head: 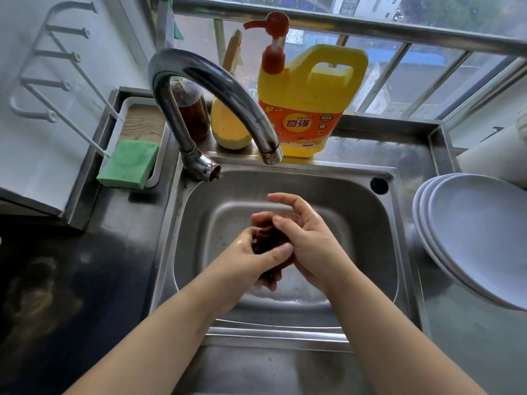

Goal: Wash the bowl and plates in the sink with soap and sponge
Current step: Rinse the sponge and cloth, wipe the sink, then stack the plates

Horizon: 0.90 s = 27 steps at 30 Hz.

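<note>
A dark wad (271, 243) is clasped between left hand (258, 253) and right hand (308, 243) over the sink (370, 223). Plates (470, 232) are stacked on the worktop (470, 337), seemingly washed; little appears left

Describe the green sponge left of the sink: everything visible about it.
The green rectangular sponge is a thick foam block, with a darker, rougher top face and paler, smoother sides. It looks dry and unused. It lies tilted, its far part propped on the front rim of the white tray and its near corner overhanging toward the steel counter. A thin white rack rod ends close by its left corner. Neither of the hands touches it.
</note>
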Tool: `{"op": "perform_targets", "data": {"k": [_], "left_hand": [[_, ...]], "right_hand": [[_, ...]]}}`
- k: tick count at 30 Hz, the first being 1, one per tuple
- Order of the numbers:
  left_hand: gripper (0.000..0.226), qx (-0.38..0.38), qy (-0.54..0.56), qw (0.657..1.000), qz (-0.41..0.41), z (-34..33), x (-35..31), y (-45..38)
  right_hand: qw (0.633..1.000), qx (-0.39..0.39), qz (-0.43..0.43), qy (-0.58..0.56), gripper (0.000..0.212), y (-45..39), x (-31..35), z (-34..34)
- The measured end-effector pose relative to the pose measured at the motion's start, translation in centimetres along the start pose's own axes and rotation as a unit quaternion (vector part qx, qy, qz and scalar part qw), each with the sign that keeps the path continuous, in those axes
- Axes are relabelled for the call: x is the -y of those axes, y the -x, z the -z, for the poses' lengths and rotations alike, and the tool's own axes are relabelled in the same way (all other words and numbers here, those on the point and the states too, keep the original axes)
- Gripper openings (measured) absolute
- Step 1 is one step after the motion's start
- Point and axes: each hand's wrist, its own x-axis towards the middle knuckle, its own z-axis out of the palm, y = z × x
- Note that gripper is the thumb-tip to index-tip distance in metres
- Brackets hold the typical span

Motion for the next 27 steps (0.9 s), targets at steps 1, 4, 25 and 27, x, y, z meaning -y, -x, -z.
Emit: {"op": "perform_targets", "data": {"k": [1,4,25,27], "left_hand": [[0.068,-0.020,-0.018,1.000,-0.012,-0.3,0.1,0.1],[0.049,-0.060,-0.103,0.991,-0.061,-1.3,0.6,0.1],[0.076,-0.204,-0.265,0.915,-0.225,-2.1,1.8,-2.6],[0.081,-0.211,-0.356,0.880,-0.233,-1.6,2.0,-2.8]], "right_hand": [[1.000,-0.010,0.001,-0.004,0.026,0.1,0.0,-0.2],[0.998,-0.052,0.018,-0.002,0.032,0.1,-0.7,-0.5],[0.952,-0.238,-0.054,-0.186,0.048,-1.3,0.4,-3.3],[0.941,-0.270,-0.088,-0.185,0.046,-1.7,0.0,-3.4]]}}
